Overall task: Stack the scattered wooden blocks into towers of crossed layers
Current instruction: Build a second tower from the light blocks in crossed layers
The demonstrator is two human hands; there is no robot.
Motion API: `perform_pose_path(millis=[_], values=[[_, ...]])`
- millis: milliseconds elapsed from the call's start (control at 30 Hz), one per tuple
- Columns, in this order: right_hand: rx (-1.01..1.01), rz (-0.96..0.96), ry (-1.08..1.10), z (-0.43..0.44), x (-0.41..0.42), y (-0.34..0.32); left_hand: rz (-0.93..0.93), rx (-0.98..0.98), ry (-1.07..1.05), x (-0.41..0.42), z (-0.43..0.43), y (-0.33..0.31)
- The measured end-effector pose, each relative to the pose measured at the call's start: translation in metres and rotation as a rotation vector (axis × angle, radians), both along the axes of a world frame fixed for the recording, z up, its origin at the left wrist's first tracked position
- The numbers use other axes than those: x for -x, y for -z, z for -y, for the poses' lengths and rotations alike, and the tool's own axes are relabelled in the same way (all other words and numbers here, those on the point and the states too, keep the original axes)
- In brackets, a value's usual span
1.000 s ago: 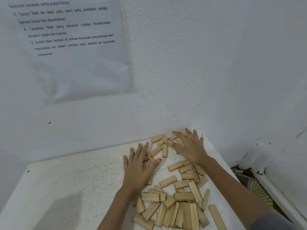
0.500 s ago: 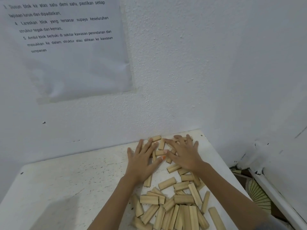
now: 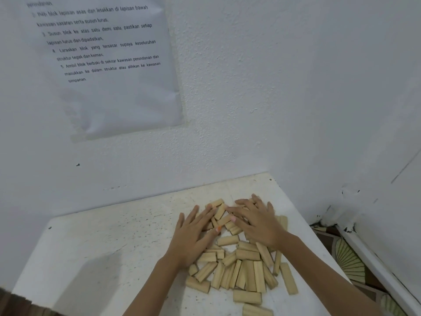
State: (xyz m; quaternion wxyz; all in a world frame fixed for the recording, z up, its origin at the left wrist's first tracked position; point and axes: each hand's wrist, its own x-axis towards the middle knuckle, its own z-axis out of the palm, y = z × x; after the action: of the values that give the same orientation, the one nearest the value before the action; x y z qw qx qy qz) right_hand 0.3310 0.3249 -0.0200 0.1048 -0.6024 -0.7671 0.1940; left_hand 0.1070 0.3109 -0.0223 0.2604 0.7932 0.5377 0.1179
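Pale, round-edged wooden blocks (image 3: pixel 248 273) lie in a loose heap on the right part of the white, speckled desk (image 3: pixel 109 247), near the corner where the two rough white walls (image 3: pixel 273 87) meet. No tower stands anywhere. I see no crossed layer, only blocks lying flat at all angles, some overlapping and a few side by side at the near end. I judge the task barely begun, with all the stacking left to do; this looks like drawing the pile together first.

My left hand (image 3: pixel 193 238) and right hand (image 3: pixel 258 221) lie flat on the far end of the heap, close together. My fingers (image 3: pixel 243 202) are straight and spread, gripping nothing, and my palms press on the blocks beneath.

The blocks are short bars of light unpainted wood, all much alike, with what looks like lengthwise grooving and flat ends. I expect they will sit steadily once laid in rows. The desk top is matt, scuffed and flecked with dark spots. A printed paper sheet (image 3: pixel 109 65) hangs on the textured wall above.
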Motion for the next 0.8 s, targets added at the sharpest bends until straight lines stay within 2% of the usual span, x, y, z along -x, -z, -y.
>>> perform_pose_path(millis=[233, 433, 500, 567, 667, 800], values=[[0.013, 0.046, 0.004, 0.034, 0.001, 0.004, -0.096, -0.041, 0.008, 0.001, 0.036, 0.006], [0.000, -0.010, 0.008, 0.061, 0.001, 0.002, -0.066, -0.073, -0.075, -0.012, 0.065, 0.009], [-0.074, -0.033, 0.031, 0.068, -0.009, 0.000, -0.058, -0.076, -0.080, -0.015, 0.071, 0.009], [-0.154, -0.062, 0.142, 0.070, -0.024, -0.001, -0.049, -0.088, -0.083, -0.016, 0.074, 0.009], [-0.029, -0.153, 0.288, 0.072, -0.048, 0.005, -0.057, -0.108, -0.093, -0.017, 0.076, 0.012], [0.030, -0.176, 0.160, 0.083, -0.056, 0.015, -0.053, -0.116, -0.098, -0.020, 0.079, 0.013]])
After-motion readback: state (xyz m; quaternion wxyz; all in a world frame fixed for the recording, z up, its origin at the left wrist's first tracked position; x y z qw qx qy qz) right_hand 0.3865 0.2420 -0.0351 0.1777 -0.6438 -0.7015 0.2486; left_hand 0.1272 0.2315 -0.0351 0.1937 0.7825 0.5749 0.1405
